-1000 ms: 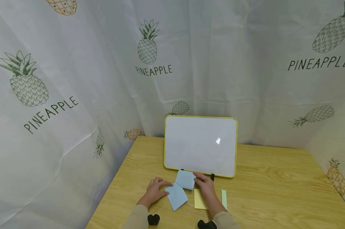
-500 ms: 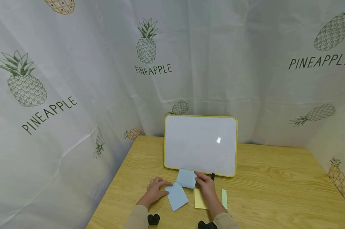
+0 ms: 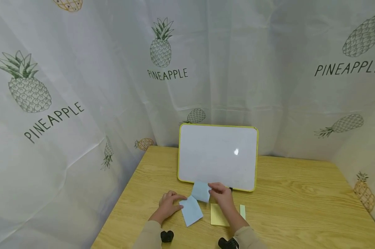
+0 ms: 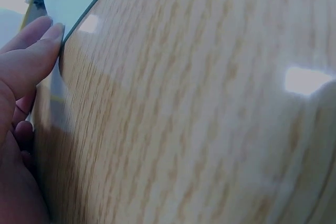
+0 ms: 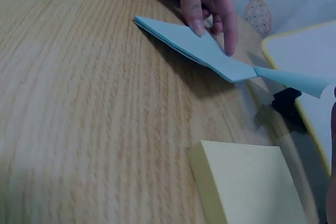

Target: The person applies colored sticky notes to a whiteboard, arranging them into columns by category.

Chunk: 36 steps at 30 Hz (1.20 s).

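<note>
Curtain [image 3: 119, 86] printed with pineapples encloses a wood-grain table [image 3: 293, 193] at the rear and both sides. A yellow-rimmed whiteboard [image 3: 216, 152] stands near the table's rear edge. Both hands are positioned in front of the board. The left hand [image 3: 168, 205] grips the blue pad [image 3: 191, 211] at its upper left, between thumb and index finger; whether the pad lies fully flat cannot be told. The right hand [image 3: 222, 197] pinches the right edge of a blue sheet [image 3: 201, 191], which is curved and meets the pad at its upper corner. A yellow pad [image 3: 217, 215] lies on the table, partly covered from above by the right forearm. A narrow green strip [image 3: 242, 211] lies right of that forearm.
</note>
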Tool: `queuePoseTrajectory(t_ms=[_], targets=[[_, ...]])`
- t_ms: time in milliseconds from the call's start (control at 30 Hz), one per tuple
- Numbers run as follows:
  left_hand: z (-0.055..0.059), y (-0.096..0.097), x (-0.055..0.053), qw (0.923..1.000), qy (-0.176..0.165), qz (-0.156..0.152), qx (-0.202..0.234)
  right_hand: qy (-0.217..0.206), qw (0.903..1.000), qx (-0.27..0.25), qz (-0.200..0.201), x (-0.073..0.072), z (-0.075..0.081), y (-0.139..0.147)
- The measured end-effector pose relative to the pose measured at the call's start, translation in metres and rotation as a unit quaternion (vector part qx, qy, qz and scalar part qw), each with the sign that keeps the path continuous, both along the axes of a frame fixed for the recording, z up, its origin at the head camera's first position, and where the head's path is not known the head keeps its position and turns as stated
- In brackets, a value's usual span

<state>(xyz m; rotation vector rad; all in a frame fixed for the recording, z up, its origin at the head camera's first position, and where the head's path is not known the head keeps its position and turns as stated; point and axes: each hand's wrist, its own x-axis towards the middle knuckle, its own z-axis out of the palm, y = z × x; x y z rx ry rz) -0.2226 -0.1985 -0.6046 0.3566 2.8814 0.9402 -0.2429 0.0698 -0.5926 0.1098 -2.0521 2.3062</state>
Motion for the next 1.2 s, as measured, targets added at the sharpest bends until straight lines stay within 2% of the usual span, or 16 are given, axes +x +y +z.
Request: queuePoseTrajectory(t_ms=[233,467,733,900,1067,1200], targets=[[0.000,0.003,0.000,1.0000,0.006,0.002,0.002,-0.018,0.9995,0.026,0.006,-0.003,0.013,0.010],[-0.003,0.005,-0.001,0.9996,0.023,0.017,-0.002,0.019,0.9984,0.048,0.023,-0.005,0.035,0.024],[-0.009,0.014,-0.006,0.9977,0.027,0.062,-0.003,0.027,0.9975,0.047,0.046,0.001,0.067,0.038],[-0.011,0.019,-0.003,0.9935,0.051,0.100,-0.019,0.031,0.9966,0.069,0.032,-0.002,0.072,0.041],[-0.003,0.028,0.001,0.9882,0.063,0.139,-0.013,0.038,0.9953,0.089,0.005,-0.004,0.080,0.043],[0.007,0.033,-0.001,0.9860,0.043,0.160,0.016,0.033,0.9968,0.072,-0.012,-0.005,0.089,0.045]])
